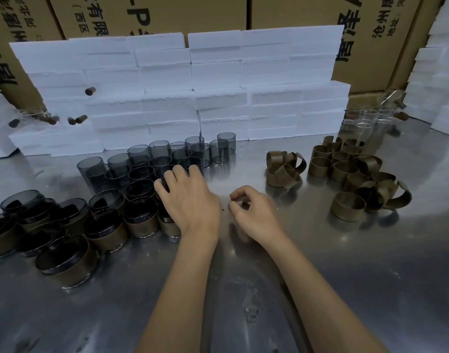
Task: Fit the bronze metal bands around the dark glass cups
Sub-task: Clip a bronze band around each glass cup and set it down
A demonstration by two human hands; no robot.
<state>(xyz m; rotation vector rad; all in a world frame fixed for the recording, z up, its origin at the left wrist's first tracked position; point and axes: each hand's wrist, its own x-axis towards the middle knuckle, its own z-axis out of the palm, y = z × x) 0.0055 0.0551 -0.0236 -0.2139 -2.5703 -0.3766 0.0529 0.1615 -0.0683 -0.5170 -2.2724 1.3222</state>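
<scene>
Two hands: your left hand (186,197) drapes loosely over bare dark cups (152,161) at eleven o'clock; your right hand (248,212), curled and apparently empty, sits nearer the bronze bands (345,169) at two o'clock.

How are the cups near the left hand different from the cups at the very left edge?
The cups by the left hand, such as this bare cup, are plain see-through grey glass, while a banded cup wears a bronze band round its lower part. The bare cups stand further back; the banded cups stand nearer the front. Both kinds stand upright on the metal table.
</scene>
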